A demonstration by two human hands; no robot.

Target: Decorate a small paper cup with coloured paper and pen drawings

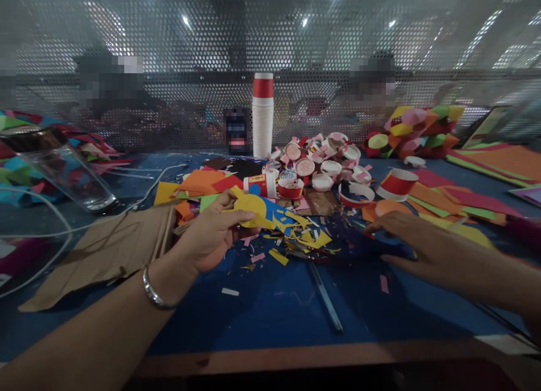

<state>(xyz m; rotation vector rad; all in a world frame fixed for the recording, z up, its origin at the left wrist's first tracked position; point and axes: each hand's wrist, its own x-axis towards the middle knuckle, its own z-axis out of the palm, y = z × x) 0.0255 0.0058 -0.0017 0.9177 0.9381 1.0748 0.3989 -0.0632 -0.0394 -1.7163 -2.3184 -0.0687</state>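
White cups (262, 129) stand nested beyond left fingers (244, 216) pinching yellow paper (258, 206) and right fingers (386, 224) spread apart.

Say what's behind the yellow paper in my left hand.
Beyond the yellow paper, a red-and-white cup shows; whatever the paper and your left hand cover is hidden.

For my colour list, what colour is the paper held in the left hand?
The paper is yellow; it shows best in the head view.
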